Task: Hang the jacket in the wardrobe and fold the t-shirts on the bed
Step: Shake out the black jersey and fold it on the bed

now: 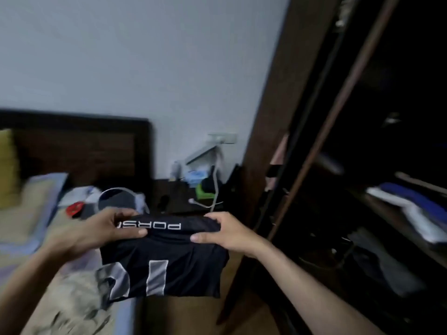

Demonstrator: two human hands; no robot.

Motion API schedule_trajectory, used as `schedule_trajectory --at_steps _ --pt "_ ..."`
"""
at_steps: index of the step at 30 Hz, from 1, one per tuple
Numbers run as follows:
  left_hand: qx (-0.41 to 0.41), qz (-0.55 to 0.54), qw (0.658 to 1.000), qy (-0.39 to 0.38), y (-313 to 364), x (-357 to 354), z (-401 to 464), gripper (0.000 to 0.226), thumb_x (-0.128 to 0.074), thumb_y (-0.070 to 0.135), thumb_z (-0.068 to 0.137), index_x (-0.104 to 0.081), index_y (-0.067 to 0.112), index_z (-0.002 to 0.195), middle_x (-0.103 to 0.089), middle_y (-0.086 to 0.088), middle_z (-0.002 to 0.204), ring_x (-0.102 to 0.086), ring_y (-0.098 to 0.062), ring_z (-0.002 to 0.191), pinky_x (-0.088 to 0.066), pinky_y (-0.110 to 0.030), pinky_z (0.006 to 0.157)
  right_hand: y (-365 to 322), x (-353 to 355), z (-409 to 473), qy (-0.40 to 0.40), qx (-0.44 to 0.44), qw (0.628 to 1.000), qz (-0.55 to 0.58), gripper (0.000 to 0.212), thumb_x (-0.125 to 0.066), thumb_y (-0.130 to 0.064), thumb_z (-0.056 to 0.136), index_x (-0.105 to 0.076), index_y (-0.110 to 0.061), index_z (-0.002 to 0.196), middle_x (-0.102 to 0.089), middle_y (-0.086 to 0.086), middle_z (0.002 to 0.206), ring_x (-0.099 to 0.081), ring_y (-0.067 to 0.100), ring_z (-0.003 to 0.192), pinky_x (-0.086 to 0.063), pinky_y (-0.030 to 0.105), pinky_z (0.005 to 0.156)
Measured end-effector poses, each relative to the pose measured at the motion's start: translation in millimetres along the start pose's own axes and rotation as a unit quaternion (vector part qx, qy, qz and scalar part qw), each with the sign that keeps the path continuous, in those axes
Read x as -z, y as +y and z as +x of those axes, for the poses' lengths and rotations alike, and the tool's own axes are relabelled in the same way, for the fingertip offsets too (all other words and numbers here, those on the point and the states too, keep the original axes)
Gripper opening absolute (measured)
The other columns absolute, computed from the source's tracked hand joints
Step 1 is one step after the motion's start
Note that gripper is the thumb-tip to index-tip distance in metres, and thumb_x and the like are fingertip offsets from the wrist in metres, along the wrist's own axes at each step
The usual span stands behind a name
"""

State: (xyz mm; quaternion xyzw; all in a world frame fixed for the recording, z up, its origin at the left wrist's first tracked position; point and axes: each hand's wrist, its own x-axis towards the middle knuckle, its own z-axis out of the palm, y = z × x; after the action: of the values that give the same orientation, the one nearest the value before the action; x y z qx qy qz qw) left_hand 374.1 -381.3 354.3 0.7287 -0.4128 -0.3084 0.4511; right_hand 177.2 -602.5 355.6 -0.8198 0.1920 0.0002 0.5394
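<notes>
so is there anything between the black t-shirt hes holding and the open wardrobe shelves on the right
Nothing visible. The left hand and right hand grip the folded black t-shirt in the air past the bed edge. The open wardrobe stands to its right, with folded clothes on one shelf.

Folded black t-shirt (167, 259) with white lettering, held above bed edge.

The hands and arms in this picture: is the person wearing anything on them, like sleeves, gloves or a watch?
Nothing shows on them. The left hand and right hand are bare, with no gloves, and no rings can be made out. Both forearms are bare down to the bottom edge of the picture, with no sleeve, watch or band on the wrists. The picture is somewhat blurred, so small details could be missed.
</notes>
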Motion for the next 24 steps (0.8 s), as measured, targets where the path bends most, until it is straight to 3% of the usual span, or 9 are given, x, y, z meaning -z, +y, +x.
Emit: schedule_trajectory --at_steps 2,4,6,8,10,12,16,21,24 --pt "-0.043 0.005 0.998 -0.051 54 -24 28 0.004 -0.079 0.008 0.076 -0.078 0.011 0.079 -0.077 -0.017 0.085 -0.071 -0.009 0.071 -0.055 -0.016 0.064 -5 50 -50 0.056 0.014 0.998 0.016 0.017 -0.080 -0.017 0.087 -0.072 -0.019 0.102 -0.076 -0.008 0.093 -0.073 0.007 0.087 -0.057 0.021 0.075" --pt "-0.085 0.014 0.992 -0.088 102 -55 50 0.014 -0.084 0.018 0.075 -0.079 0.014 0.087 -0.077 -0.016 0.089 -0.071 -0.015 0.076 -0.058 -0.023 0.069 -5 93 -100 0.108 0.025 0.994 0.018 0.020 -0.080 -0.016 0.087 -0.071 -0.011 0.104 -0.074 -0.003 0.094 -0.071 0.009 0.088 -0.055 0.021 0.076" --pt "-0.123 0.023 0.986 -0.112 143 -91 69 0.031 -0.091 0.037 0.068 -0.079 0.016 0.088 -0.077 -0.013 0.084 -0.071 -0.013 0.074 -0.057 -0.021 0.067 4 129 -146 0.147 0.024 0.989 0.019 0.025 -0.080 -0.016 0.087 -0.069 -0.005 0.107 -0.074 0.000 0.096 -0.070 0.011 0.090 -0.055 0.022 0.078" --pt "-0.169 0.030 0.977 -0.125 178 -135 81 0.037 -0.090 0.042 0.062 -0.079 0.019 0.088 -0.077 -0.009 0.080 -0.070 -0.010 0.070 -0.055 -0.017 0.064 19 160 -190 0.189 0.013 0.982 0.021 0.027 -0.080 -0.017 0.088 -0.069 -0.003 0.109 -0.075 0.003 0.098 -0.072 0.013 0.094 -0.056 0.023 0.080" --pt "-0.200 0.022 0.969 -0.144 208 -182 91 0.018 -0.089 0.027 0.074 -0.079 0.020 0.087 -0.078 -0.008 0.079 -0.071 -0.011 0.070 -0.055 -0.016 0.063 36 189 -228 0.238 0.005 0.971 0.030 0.032 -0.081 -0.020 0.087 -0.070 -0.004 0.113 -0.076 0.010 0.111 -0.073 0.022 0.105 -0.057 0.033 0.090" --pt "-0.221 0.029 0.960 -0.168 233 -227 106 0.013 -0.081 0.015 0.076 -0.078 0.019 0.088 -0.078 -0.010 0.084 -0.072 -0.013 0.073 -0.056 -0.019 0.065 57 215 -262 0.298 0.000 0.953 0.049 0.034 -0.083 -0.023 0.085 -0.071 -0.008 0.113 -0.076 0.010 0.113 -0.072 0.025 0.108 -0.055 0.043 0.097" --pt "-0.274 0.037 0.943 -0.184 281 -316 138 0.018 -0.081 0.026 0.074 -0.076 0.018 0.089 -0.077 -0.011 0.086 -0.069 -0.013 0.075 -0.055 -0.026 0.069 104 262 -313 0.424 -0.002 0.898 0.115 0.038 -0.087 -0.022 0.080 -0.072 -0.012 0.114 -0.078 0.006 0.110 -0.073 0.023 0.105 -0.055 0.048 0.100" --pt "-0.289 0.013 0.941 -0.176 320 -391 203 0.035 -0.086 0.039 0.074 -0.075 0.011 0.091 -0.075 -0.014 0.084 -0.065 -0.013 0.072 -0.051 -0.027 0.069 147 319 -323 0.546 0.000 0.812 0.205 0.053 -0.093 -0.027 0.071 -0.063 -0.031 0.114 -0.074 0.001 0.117 -0.073 0.015 0.106 -0.057 0.039 0.098" --pt "-0.287 -0.033 0.946 -0.146 351 -424 252 0.029 -0.085 0.025 0.068 -0.073 0.005 0.086 -0.073 -0.006 0.073 -0.062 -0.010 0.068 -0.050 -0.019 0.062 151 370 -309 0.618 0.026 0.769 0.161 0.048 -0.091 -0.028 0.074 -0.062 -0.031 0.112 -0.071 0.002 0.118 -0.070 0.014 0.105 -0.059 0.036 0.094"
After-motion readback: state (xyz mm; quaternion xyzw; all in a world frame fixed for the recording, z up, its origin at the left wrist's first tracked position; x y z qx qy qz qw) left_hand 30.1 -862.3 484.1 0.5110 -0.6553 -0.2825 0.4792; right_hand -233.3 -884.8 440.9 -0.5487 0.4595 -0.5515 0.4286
